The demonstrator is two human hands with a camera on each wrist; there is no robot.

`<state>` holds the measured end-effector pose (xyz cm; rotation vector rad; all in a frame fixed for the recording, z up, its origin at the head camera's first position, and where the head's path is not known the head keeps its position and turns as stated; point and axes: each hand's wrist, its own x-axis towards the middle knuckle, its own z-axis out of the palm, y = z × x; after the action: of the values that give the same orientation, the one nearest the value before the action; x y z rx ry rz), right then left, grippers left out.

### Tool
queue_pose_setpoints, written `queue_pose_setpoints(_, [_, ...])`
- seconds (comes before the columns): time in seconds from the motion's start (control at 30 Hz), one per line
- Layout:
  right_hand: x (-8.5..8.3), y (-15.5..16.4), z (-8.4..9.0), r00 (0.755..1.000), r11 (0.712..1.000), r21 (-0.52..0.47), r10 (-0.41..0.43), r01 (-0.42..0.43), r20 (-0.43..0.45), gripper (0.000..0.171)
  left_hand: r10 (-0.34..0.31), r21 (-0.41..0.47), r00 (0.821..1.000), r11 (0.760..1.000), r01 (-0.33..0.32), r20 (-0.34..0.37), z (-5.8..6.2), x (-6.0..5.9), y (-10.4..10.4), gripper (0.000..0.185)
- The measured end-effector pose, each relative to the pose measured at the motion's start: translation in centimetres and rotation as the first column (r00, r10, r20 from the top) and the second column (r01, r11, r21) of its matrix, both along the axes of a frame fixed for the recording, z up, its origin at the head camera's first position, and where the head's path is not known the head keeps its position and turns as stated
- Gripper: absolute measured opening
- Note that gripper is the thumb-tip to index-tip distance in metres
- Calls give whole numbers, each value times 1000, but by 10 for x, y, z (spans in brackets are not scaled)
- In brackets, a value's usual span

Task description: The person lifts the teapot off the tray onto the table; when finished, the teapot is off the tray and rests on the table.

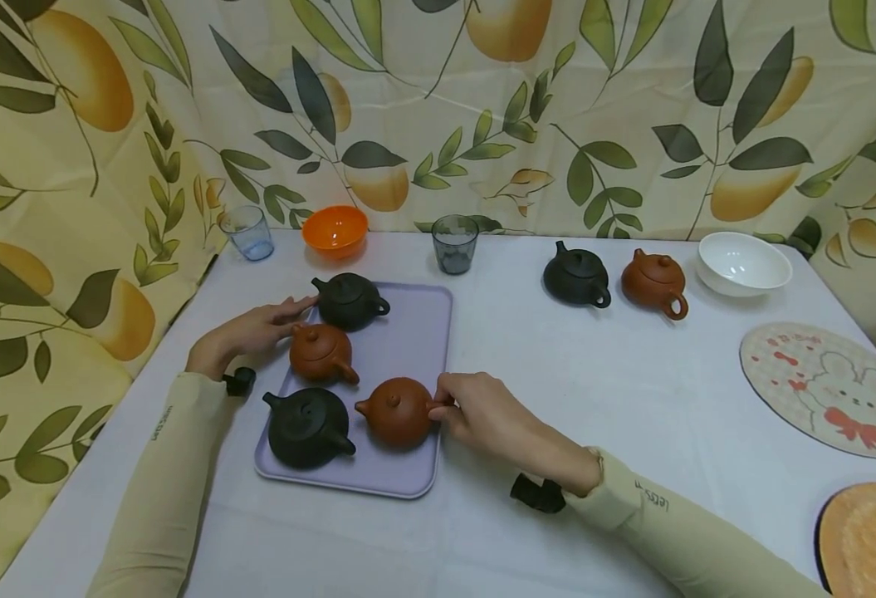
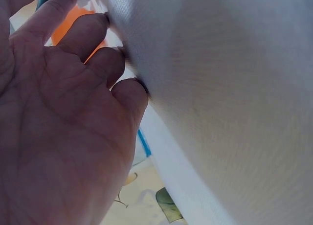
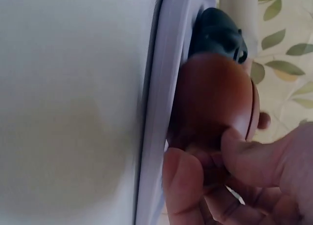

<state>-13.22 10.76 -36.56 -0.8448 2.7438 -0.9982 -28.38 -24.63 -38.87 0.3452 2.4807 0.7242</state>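
Note:
A lilac tray [image 1: 415, 332] lies on the white table and carries two brown and two black teapots. My right hand [image 1: 475, 411] pinches the handle of the near brown teapot [image 1: 396, 409] at the tray's right edge; the right wrist view shows the fingers [image 3: 195, 186] curled round the handle of that teapot [image 3: 215, 95]. The near black teapot [image 1: 306, 425] sits to its left. My left hand [image 1: 258, 328] rests flat at the tray's left edge, fingers straight, touching the far black teapot [image 1: 349, 299] and next to the far brown teapot [image 1: 321, 353].
Along the back stand a blue glass [image 1: 248, 232], an orange bowl [image 1: 335, 228], a grey glass [image 1: 455, 243], a black teapot [image 1: 577, 276], a brown teapot [image 1: 656, 282] and a white bowl [image 1: 744, 263]. Two round mats [image 1: 826, 386] lie at the right.

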Motion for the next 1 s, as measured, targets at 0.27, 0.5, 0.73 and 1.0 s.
queue_pose_setpoints(0.27, [-15,10,5,987,987,24,-161,161,3,10,7,16,1000,1000,-8,10,3,0,-2,54])
queue_pose_setpoints(0.5, [-34,27,11,964,964,48,-264,263,18,10,19,3,1000,1000,-19,21,2,0,-4,55])
queue_pose_setpoints(0.73, [-56,51,6,911,910,61,-411,409,29,15,15,16,1000,1000,-15,2,2,1,-4,54])
queue_pose_setpoints(1.0, [-76,71,-6,826,833,53,-552,550,114,23,24,15,1000,1000,-24,3,0,0,-1,54])
